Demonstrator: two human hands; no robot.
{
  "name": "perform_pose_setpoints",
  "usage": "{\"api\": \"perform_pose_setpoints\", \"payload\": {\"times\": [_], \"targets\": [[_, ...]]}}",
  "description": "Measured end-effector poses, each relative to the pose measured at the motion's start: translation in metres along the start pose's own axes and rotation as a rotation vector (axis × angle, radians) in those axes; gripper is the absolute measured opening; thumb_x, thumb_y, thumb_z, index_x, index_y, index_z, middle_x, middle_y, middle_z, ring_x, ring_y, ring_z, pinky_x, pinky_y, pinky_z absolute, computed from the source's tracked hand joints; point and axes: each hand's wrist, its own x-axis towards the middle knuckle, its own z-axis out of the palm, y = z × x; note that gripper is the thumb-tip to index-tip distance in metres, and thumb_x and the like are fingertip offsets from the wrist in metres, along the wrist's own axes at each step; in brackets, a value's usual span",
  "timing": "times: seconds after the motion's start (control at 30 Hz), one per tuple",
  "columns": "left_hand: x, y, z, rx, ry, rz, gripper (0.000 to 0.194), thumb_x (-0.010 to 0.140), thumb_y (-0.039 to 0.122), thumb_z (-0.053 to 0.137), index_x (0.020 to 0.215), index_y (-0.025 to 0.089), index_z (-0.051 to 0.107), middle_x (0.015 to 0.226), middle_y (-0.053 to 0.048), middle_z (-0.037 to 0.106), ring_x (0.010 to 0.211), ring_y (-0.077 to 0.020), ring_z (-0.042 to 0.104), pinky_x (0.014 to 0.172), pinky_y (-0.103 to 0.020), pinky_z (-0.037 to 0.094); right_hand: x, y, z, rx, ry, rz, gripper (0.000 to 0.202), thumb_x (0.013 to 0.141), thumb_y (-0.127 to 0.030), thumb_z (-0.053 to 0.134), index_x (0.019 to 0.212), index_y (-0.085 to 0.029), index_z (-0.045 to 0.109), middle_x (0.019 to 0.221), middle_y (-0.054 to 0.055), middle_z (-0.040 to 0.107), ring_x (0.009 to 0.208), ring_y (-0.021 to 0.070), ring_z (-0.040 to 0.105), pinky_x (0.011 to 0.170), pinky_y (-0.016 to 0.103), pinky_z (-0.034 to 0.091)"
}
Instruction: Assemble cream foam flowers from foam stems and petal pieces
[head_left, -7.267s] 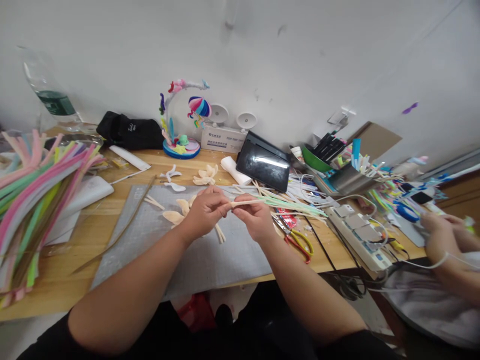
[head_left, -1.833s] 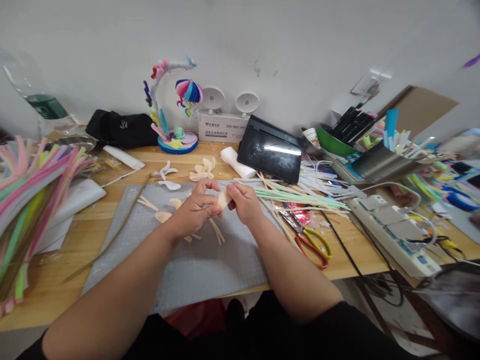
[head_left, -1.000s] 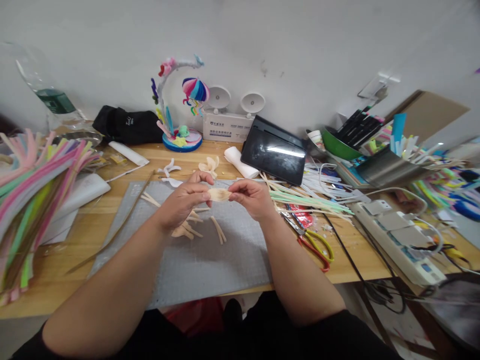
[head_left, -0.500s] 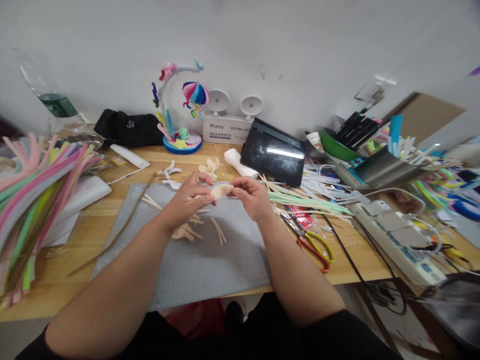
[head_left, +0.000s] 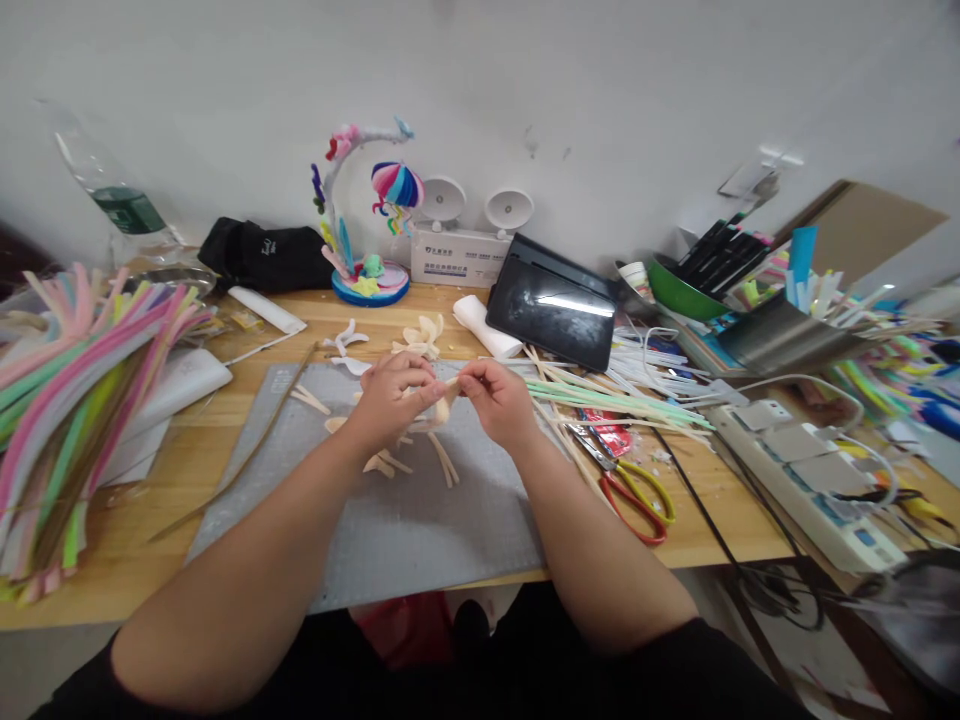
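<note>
Between my two hands is a cream petal-shaped piece [head_left: 444, 408], apparently bent from fuzzy pipe cleaner. My left hand [head_left: 396, 402] has its fingers curled and pinches one side of it. From the other side, the thumb and fingers of my right hand [head_left: 498, 402] grip its narrow tip. Below them lies a grey cutting mat [head_left: 435, 540] with short cream strips [head_left: 445, 460] and more cream pieces [head_left: 382, 463], partly hidden by my left hand. Cream petals [head_left: 424, 335] are heaped just beyond the mat, beside small white curled pieces [head_left: 346, 340].
Scissors with red and yellow handles [head_left: 637, 500] lie right of the mat, near green and white pipe cleaners [head_left: 622, 403]. A black tablet [head_left: 553, 312] leans at the back. Coloured pipe cleaners [head_left: 82, 420] are piled left; a power strip [head_left: 802, 480] sits right.
My hands have drawn closer and turned the cream petal-shaped piece more upright. My left fingers have curled in and cover more of it. The view has shifted slightly.
</note>
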Motion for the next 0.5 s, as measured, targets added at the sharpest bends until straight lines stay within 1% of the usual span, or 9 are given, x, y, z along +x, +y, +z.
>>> {"api": "perform_pose_setpoints", "payload": {"times": [0.13,0.2,0.27,0.33,0.4,0.43,0.5], "targets": [[-0.002,0.004,0.004,0.124,0.064,0.035,0.018,0.068,0.029,0.055,0.054,0.018,0.056,0.083,-0.002,0.057,0.088,-0.0193,0.047,0.085,-0.039,0.028,-0.004,-0.008,0.001,-0.209,-0.07,-0.147,0.014,0.079,-0.026,0.044,0.072,-0.018,0.055,0.071,0.003,0.058,0.068,0.0134,0.051,0.066,0.027,0.039],[-0.003,0.006,0.005,0.205,0.094,0.067,0.019,0.068,0.025,0.055,0.05,0.017,0.054,0.081,-0.002,0.057,0.087,-0.0195,0.046,0.085,-0.041,0.026,-0.004,-0.01,0.001,-0.262,-0.089,-0.192,0.015,0.08,-0.025,0.043,0.072,-0.018,0.055,0.071,0.004,0.057,0.07,0.0144,0.05,0.068,0.028,0.039],[-0.004,0.008,0.005,0.253,0.111,0.086,0.019,0.067,0.023,0.055,0.049,0.017,0.053,0.081,-0.002,0.058,0.087,-0.02,0.046,0.085,-0.042,0.024,-0.003,-0.009,0.001,-0.255,-0.088,-0.201,0.016,0.08,-0.025,0.044,0.072,-0.018,0.055,0.071,0.004,0.057,0.071,0.0146,0.05,0.07,0.028,0.038],[-0.004,0.008,0.004,0.248,0.125,0.077,0.02,0.068,0.024,0.055,0.049,0.017,0.053,0.081,-0.003,0.059,0.087,-0.0203,0.046,0.085,-0.043,0.024,-0.002,-0.006,0.002,-0.156,-0.072,-0.133,0.015,0.079,-0.029,0.047,0.074,-0.018,0.056,0.071,0.003,0.057,0.07,0.0134,0.05,0.068,0.027,0.039],[-0.003,0.006,0.003,0.187,0.157,0.049,0.02,0.069,0.027,0.055,0.051,0.018,0.055,0.081,-0.002,0.058,0.087,-0.0199,0.047,0.085,-0.041,0.027,-0.001,0.0,0.005,0.042,-0.076,0.001,0.02,0.077,-0.036,0.05,0.083,-0.018,0.057,0.071,0.001,0.057,0.065,0.0114,0.051,0.064,0.026,0.041],[-0.003,0.005,0.003,0.142,0.185,0.033,0.02,0.07,0.029,0.055,0.053,0.018,0.055,0.081,-0.002,0.058,0.087,-0.0195,0.048,0.085,-0.04,0.029,-0.001,0.002,0.007,0.156,-0.1,0.069,0.026,0.076,-0.04,0.05,0.089,-0.019,0.056,0.071,0.001,0.057,0.063,0.0108,0.051,0.062,0.025,0.042],[-0.003,0.001,0.004,0.041,0.26,0.01,0.02,0.071,0.032,0.054,0.057,0.018,0.057,0.081,-0.002,0.057,0.087,-0.0182,0.049,0.084,-0.036,0.033,-0.002,0.005,0.012,0.331,-0.201,0.16,0.034,0.074,-0.046,0.05,0.094,-0.018,0.056,0.073,0.001,0.058,0.064,0.0106,0.053,0.061,0.025,0.043]]}}
